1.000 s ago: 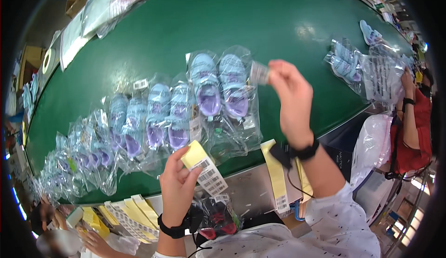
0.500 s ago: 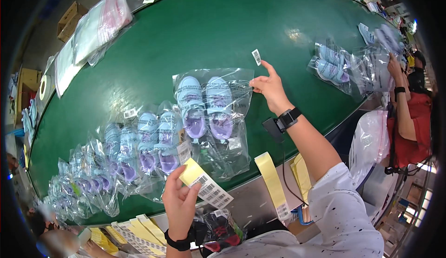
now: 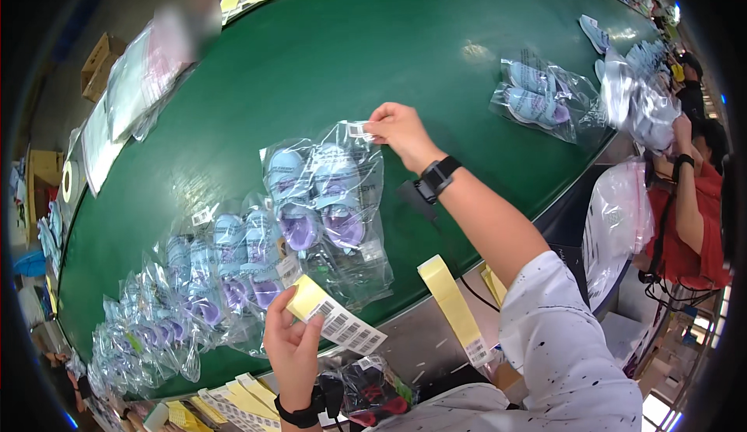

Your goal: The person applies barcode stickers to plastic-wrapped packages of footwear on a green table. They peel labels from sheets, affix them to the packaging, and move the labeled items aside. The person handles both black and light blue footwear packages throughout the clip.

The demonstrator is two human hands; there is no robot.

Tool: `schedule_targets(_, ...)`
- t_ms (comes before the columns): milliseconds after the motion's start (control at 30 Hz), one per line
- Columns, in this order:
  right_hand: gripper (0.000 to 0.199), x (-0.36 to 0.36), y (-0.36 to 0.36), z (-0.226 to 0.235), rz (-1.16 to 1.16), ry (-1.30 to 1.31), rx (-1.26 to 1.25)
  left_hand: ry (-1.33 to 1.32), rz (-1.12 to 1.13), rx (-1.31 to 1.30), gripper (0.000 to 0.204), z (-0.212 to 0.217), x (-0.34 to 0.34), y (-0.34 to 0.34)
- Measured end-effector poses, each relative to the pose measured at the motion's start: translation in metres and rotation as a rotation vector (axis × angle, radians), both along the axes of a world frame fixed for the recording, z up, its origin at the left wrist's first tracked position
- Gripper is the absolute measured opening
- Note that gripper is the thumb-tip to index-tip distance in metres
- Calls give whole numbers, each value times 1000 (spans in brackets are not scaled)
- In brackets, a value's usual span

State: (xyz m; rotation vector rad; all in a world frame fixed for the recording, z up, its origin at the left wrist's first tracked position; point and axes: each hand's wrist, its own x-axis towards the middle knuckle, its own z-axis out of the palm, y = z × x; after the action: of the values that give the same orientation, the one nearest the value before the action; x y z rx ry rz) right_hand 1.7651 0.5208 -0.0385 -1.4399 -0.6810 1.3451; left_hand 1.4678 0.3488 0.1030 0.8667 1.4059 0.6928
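My right hand is closed in a pinch at the upper right corner of a clear plastic bag, with a small white barcode label at its fingertips against the film. Inside that bag lies a pair of light blue and lilac shoes, toes pointing away from me. Nearer, my left hand grips a yellow-backed strip of barcode labels between thumb and fingers, just below the bag. More bagged shoes stretch in an overlapping row to the left.
All this rests on a green work surface. Flat plastic bags lie at its far left edge. Another label strip hangs over the metal edge near me. On the right, a person in red handles plastic bags beside another bagged pair.
My right hand has moved left and down, bringing its label from above the green surface onto the bag's upper corner. My left hand still holds the label strip.
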Motion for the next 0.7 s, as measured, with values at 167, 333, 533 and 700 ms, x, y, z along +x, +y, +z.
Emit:
schedule_targets(167, 47, 18, -23, 11, -32, -148, -16, -4, 38, -3, 55, -6, -2, -7)
schedule_targets(333, 44, 156, -52, 40, -189, -1072, -149, 4, 108, 43, 57, -2, 1, -10)
schedule_targets(533, 11, 307, -117, 33, 173, -1520, -476, -11, 169, 83, 47, -6, 10, -15)
schedule_targets(700, 20, 221, -95, 18, 194, -1531, 77, -35, 77, 73, 24, -9, 17, -17)
